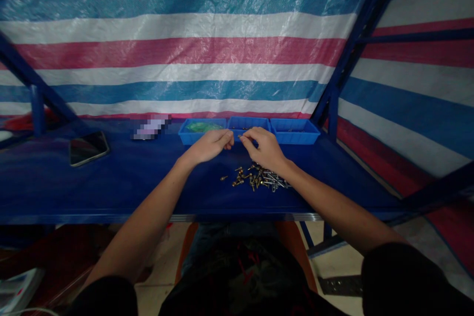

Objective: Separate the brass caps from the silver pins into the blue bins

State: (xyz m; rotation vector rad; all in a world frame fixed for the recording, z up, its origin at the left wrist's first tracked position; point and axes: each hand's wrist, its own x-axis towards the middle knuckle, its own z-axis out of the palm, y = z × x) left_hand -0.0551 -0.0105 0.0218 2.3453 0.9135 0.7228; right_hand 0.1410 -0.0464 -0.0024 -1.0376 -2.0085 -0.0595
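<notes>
Your right hand [263,146] is pinching a metal part [240,137], likely for precision; your left hand [215,143], fingers curled, is hiding any contents.

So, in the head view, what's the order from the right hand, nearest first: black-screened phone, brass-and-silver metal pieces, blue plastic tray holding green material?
1. Metal pieces: just on the right hand's near side.
2. Blue tray: leftward, toward the back.
3. Black-screened phone: far left.

Parts [254,179] on tbl [122,177], trays [295,138] bhd
</notes>
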